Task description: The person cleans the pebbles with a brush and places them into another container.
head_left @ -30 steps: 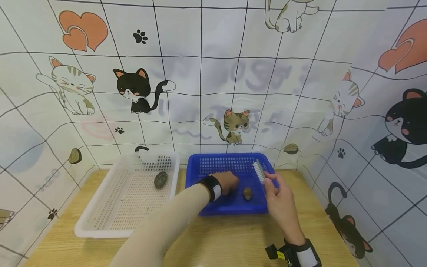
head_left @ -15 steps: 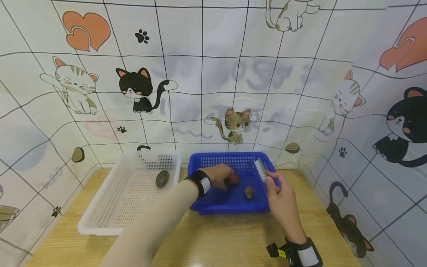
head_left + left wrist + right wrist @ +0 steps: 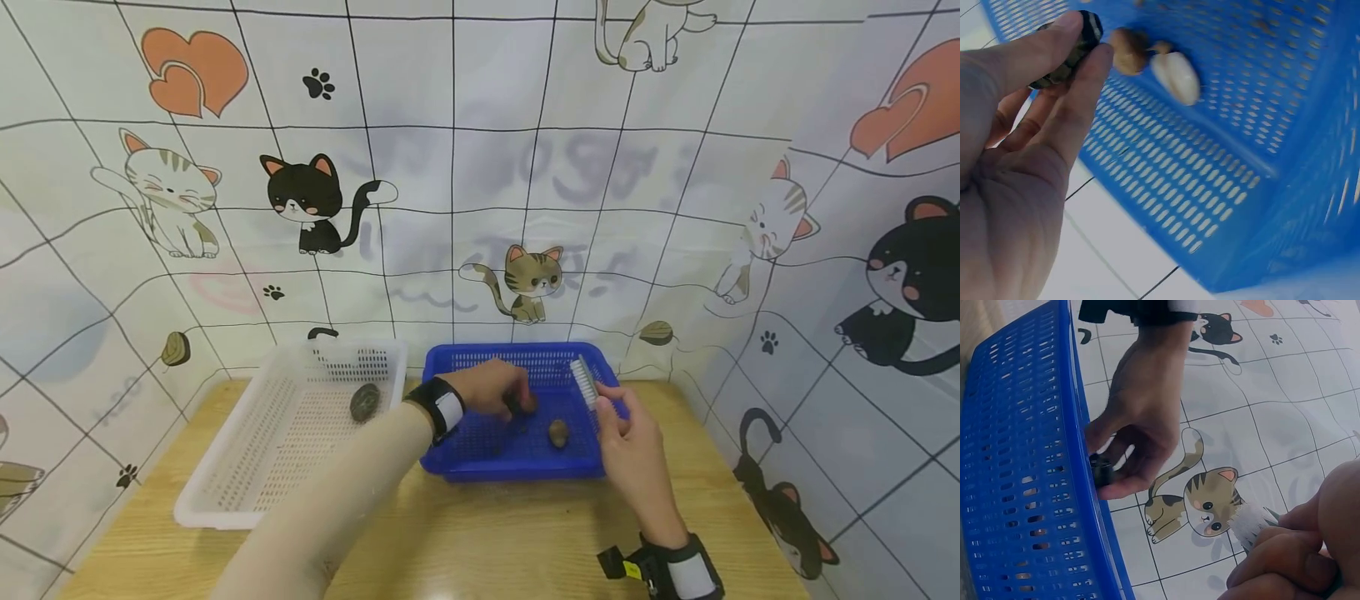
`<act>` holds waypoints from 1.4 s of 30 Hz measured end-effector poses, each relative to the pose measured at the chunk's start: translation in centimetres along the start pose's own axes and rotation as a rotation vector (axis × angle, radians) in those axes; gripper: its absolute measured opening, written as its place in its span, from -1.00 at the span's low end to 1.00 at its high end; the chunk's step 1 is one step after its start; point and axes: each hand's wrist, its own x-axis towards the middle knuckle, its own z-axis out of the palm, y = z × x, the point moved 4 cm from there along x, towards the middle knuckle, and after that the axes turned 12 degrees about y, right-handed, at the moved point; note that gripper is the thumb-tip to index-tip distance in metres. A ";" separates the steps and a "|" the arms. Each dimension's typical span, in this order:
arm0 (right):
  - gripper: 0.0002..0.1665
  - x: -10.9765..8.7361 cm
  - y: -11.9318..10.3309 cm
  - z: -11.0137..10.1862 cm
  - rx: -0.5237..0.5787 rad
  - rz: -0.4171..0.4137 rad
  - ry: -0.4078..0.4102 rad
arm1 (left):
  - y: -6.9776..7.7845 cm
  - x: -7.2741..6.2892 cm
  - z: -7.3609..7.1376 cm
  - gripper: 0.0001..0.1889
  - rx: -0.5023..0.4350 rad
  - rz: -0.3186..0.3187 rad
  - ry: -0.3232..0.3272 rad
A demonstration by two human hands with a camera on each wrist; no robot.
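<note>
Over the left part of the blue basket [image 3: 525, 476], my left hand [image 3: 487, 388] pinches a dark stone with pale veins [image 3: 1089, 36] between thumb and fingers. The left wrist view shows a brown stone [image 3: 1127, 55] and a white stone [image 3: 1176, 77] lying in the basket beyond the fingertips. Another brown stone [image 3: 558, 433] sits near the basket's middle right. My right hand [image 3: 634, 450] grips a small brush [image 3: 583, 383] above the basket's right rim. Its white bristles [image 3: 1247, 524] show in the right wrist view, while the fingers cover most of its back.
To the left stands a white basket [image 3: 217, 518] with a dark veined stone [image 3: 365, 402] in it. Both baskets rest on a wooden table [image 3: 510, 542]. A cat-printed sheet [image 3: 420, 250] rises behind and at both sides.
My left hand has shifted a little left and back inside the blue basket, and the dark stone now shows in its fingers. The right hand with the brush stays almost still.
</note>
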 end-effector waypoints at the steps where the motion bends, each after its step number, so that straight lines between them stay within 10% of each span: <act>1: -0.52 0.0 0.0 0.0 0.000 -0.001 0.000 | 0.2 -0.3 -0.5 -0.59 -0.013 0.009 0.025; 17: -0.65 -1.1 -1.5 0.8 0.227 -0.177 -0.014 | 2.1 -6.8 -5.2 -0.50 -0.617 -0.017 0.440; 28: -0.65 -2.9 -3.3 2.0 0.358 -0.342 -0.086 | 3.2 -10.8 -4.0 -0.50 -1.040 -0.011 0.555; 42: -0.58 -4.6 -3.8 4.3 0.376 -0.405 -0.097 | 2.2 -11.8 -0.3 -0.38 -1.356 -0.267 0.657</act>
